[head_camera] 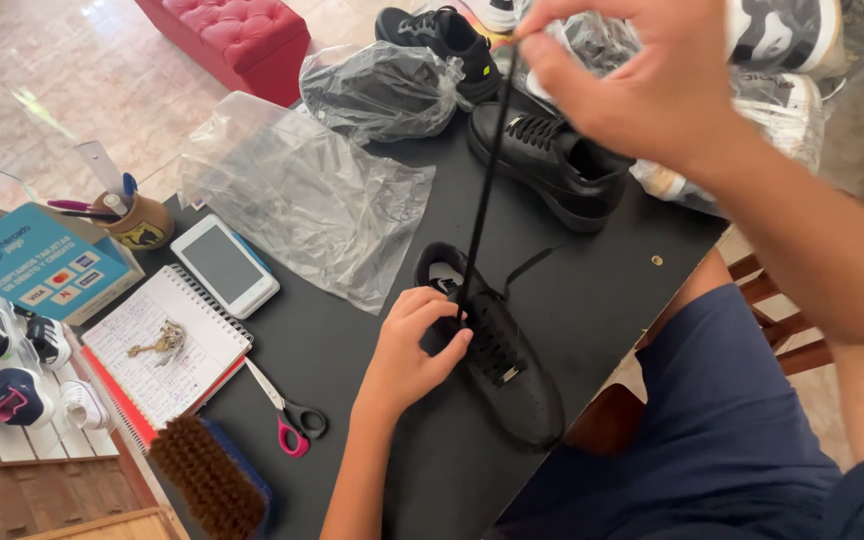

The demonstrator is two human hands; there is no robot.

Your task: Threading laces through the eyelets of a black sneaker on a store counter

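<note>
Pinched in your right hand (642, 75), black shoelace (485, 190) pulled taut (limp, light); left hand (414, 345) grasps black sneaker (507, 370) at its tongue.

Both forearms bare, no sleeves in frame, no watch, bracelet or rings visible on either side. Left hand (414, 345): bare, no glove, nails short and plain. Right hand (642, 75): same, bare and ungloved, sits close to the lens so it's slightly soft and oversized in the view. Lower right of the view: dark navy blue garment (732, 440) over the lap, plain fabric, no print or logo, a few soft folds. Can't tell whether it's shorts or a shirt hem.
</note>
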